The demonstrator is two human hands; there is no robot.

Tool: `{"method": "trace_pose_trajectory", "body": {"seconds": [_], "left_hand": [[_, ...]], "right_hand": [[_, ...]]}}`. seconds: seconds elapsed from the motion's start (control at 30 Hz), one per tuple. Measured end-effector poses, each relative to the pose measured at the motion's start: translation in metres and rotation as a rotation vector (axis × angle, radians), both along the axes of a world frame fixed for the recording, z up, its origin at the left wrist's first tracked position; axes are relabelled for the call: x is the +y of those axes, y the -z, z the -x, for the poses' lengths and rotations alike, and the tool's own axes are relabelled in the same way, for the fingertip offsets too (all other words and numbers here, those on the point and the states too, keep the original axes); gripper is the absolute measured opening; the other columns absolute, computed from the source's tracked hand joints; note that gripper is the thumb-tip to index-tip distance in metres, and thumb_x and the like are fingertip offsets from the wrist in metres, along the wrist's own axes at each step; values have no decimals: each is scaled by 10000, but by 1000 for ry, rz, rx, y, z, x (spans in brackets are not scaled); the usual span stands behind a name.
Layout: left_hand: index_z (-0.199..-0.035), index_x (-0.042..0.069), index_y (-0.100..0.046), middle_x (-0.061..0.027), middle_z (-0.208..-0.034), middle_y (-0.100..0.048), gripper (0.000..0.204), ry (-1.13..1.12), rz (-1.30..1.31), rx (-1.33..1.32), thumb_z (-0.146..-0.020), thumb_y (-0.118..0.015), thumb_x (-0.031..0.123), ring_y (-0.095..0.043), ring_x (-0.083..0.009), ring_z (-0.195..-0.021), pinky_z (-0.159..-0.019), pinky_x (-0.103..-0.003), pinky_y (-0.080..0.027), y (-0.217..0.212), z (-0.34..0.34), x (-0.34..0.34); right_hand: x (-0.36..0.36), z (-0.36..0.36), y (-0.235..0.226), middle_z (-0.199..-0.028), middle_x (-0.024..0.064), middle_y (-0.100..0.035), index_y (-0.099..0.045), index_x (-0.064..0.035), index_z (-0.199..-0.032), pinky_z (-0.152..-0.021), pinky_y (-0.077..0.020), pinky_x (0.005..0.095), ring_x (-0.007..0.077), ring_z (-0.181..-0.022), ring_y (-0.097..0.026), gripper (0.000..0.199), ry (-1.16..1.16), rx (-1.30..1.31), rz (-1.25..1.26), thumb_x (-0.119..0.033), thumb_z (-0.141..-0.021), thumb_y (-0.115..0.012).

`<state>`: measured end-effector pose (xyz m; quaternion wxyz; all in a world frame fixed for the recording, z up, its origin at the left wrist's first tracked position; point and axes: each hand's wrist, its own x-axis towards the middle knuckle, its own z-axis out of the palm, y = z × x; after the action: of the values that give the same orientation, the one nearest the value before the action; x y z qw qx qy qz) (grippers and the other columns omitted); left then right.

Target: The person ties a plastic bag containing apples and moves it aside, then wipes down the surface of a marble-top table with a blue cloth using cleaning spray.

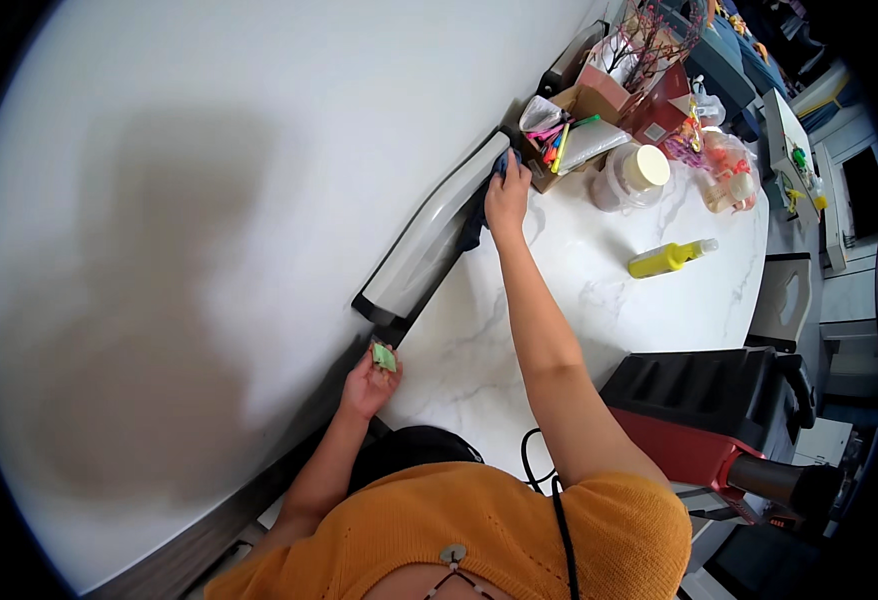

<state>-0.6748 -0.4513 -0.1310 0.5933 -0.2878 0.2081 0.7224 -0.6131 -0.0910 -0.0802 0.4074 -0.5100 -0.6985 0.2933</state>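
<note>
My right hand (507, 192) reaches far forward and presses a dark blue cloth (479, 215) against the end of a long silver-grey device (429, 235) that stands along the wall. My left hand (367, 385) is closer to me, near the device's dark lower end, and pinches a small light-green piece (384, 356) between its fingers. Both rest over a white marble-patterned tabletop (519, 330).
A yellow bottle (669, 258) lies on the tabletop to the right. A cardboard box of coloured pens (559, 140), a lidded jar (631, 176) and small toys (727, 170) crowd the far end. A black-and-red case (709, 410) stands at the near right edge.
</note>
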Motion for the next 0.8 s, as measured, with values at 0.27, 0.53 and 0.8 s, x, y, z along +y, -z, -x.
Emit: {"method": "trace_pose_trajectory", "body": {"seconds": [0.27, 0.53, 0.8], "left_hand": [[-991, 124, -567, -74, -1077, -565, 180, 15, 9, 31, -916, -432, 216, -526, -226, -1015, -895, -408, -429, -6, -3, 1], [-998, 112, -564, -69, -1056, -575, 185, -6, -33, 44, -917, -433, 215, -534, -223, -1003, -891, -403, -431, -22, -8, -8], [-996, 130, -554, -58, -1060, -565, 180, 11, -111, 42, -923, -420, 223, -528, -212, -1017, -894, -394, -427, -40, -16, -14]], "right_hand": [[-2, -10, 48, -1154, 213, -419, -411, -106, -1276, -838, -428, 417, 377, -1014, -487, 489, 20, -200, 228, -93, -790, -462], [7, -11, 54, -1113, 329, -439, -490, -25, -1182, -879, -403, 449, 449, -991, -486, 439, -104, -291, 417, -103, -754, -431], [-130, 10, 61, -874, 308, -574, -533, 69, -938, -777, -445, 473, 455, -850, -550, 283, -108, -240, 407, -97, -730, -437]]}}
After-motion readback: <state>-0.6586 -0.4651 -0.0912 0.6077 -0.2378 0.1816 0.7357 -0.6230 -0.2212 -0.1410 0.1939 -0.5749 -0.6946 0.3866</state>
